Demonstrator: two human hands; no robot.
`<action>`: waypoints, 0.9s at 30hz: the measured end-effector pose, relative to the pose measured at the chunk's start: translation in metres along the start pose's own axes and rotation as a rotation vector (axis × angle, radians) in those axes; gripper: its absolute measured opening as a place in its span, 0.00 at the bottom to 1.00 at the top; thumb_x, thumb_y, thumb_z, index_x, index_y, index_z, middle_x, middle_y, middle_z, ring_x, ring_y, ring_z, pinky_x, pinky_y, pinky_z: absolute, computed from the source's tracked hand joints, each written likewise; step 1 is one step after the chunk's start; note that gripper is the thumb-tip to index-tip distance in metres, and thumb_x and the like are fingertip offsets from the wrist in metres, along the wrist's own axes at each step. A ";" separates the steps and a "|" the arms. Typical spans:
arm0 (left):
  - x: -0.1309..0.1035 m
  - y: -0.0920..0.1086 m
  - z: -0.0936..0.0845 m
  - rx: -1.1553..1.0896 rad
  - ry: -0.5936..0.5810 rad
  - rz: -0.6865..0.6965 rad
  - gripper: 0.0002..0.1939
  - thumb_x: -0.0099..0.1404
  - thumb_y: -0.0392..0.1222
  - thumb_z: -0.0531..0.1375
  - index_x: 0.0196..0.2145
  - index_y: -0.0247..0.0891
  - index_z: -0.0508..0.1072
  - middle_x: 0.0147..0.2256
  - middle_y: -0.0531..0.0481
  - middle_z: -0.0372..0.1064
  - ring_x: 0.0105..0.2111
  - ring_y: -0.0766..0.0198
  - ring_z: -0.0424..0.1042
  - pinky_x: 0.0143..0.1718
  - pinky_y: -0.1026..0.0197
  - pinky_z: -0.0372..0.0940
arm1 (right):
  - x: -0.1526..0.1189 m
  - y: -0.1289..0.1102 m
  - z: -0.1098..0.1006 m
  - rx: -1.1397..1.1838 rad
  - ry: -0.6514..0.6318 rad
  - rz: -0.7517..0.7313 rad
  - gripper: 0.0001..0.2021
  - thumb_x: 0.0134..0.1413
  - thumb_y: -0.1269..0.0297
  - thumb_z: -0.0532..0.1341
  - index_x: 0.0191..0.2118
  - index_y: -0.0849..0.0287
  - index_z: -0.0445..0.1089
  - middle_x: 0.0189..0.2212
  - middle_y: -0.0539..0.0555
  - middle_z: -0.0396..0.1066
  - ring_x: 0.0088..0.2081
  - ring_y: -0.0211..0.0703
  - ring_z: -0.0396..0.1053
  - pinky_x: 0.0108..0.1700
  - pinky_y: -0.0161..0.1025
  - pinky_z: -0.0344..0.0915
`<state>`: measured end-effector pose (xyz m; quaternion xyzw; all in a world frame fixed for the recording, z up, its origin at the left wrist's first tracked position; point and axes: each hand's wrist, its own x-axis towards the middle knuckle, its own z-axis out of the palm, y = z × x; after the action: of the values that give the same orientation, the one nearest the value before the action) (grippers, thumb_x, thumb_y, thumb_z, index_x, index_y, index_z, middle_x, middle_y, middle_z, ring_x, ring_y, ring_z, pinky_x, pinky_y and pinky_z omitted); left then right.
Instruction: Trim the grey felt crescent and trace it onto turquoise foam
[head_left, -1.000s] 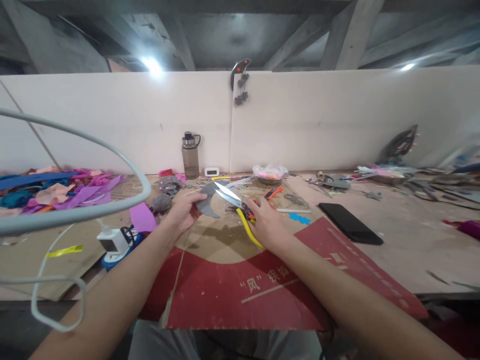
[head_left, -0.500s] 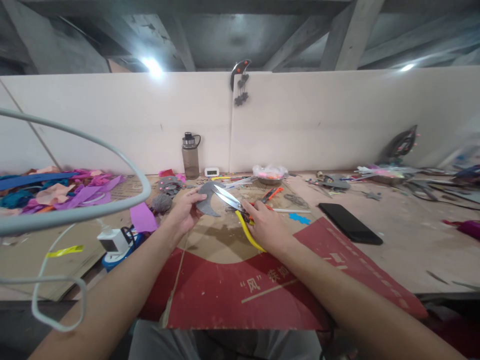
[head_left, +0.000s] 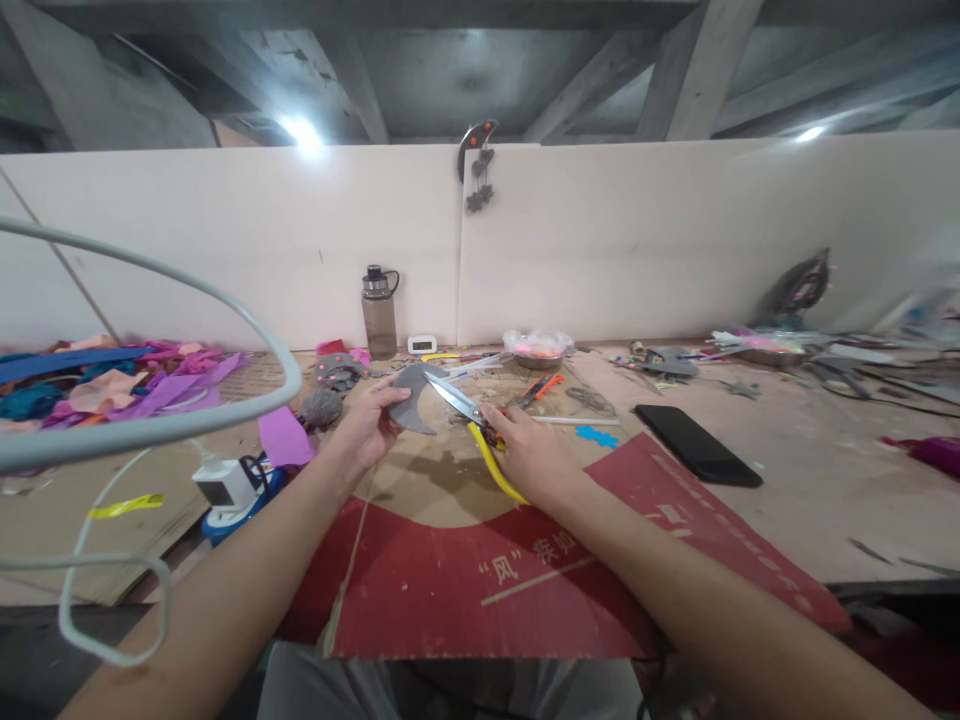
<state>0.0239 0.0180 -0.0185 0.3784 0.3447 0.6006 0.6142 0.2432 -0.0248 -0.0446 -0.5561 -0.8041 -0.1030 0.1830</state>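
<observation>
Pinched between the fingers and thumb of my left hand is a grey crescent-shaped felt piece, held above the cardboard. My right hand grips scissors with a yellow handle. Their blades point up and left, and the tips lie over or against the upper inner edge of the crescent; I cannot tell whether felt is between them. Behind my left hand rests a ball of grey yarn, and a grey piece with pink dots lies beyond it.
A red-printed cardboard sheet covers the table before me. A phone lies to the right, orange-handled pliers behind my right hand. A bottle stands by the partition. Coloured cloth scraps and a white cable are on the left.
The view has shifted very slightly. Both hands, the crescent and the scissors keep almost the same position.
</observation>
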 end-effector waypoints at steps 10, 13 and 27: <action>0.003 -0.003 0.000 0.032 0.058 0.023 0.12 0.48 0.26 0.65 0.33 0.32 0.76 0.30 0.49 0.77 0.23 0.69 0.72 0.25 0.69 0.68 | 0.002 0.010 0.006 0.197 0.071 0.012 0.20 0.56 0.71 0.53 0.55 0.56 0.65 0.41 0.56 0.73 0.39 0.46 0.70 0.38 0.36 0.60; 0.005 -0.006 -0.001 0.055 0.045 0.036 0.08 0.48 0.27 0.65 0.29 0.31 0.76 0.28 0.48 0.76 0.23 0.69 0.72 0.26 0.68 0.69 | 0.003 0.011 0.008 0.278 0.094 0.009 0.20 0.56 0.70 0.54 0.55 0.57 0.64 0.43 0.57 0.71 0.41 0.46 0.69 0.41 0.36 0.61; 0.002 -0.010 0.001 0.102 -0.120 0.012 0.12 0.47 0.33 0.68 0.33 0.31 0.79 0.31 0.46 0.77 0.28 0.67 0.73 0.33 0.65 0.69 | 0.003 0.009 0.020 0.126 0.028 0.016 0.22 0.58 0.65 0.55 0.59 0.54 0.59 0.48 0.61 0.63 0.40 0.47 0.68 0.37 0.38 0.61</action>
<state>0.0293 0.0198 -0.0266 0.4464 0.3353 0.5622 0.6102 0.2470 -0.0123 -0.0617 -0.5485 -0.8019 -0.0583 0.2296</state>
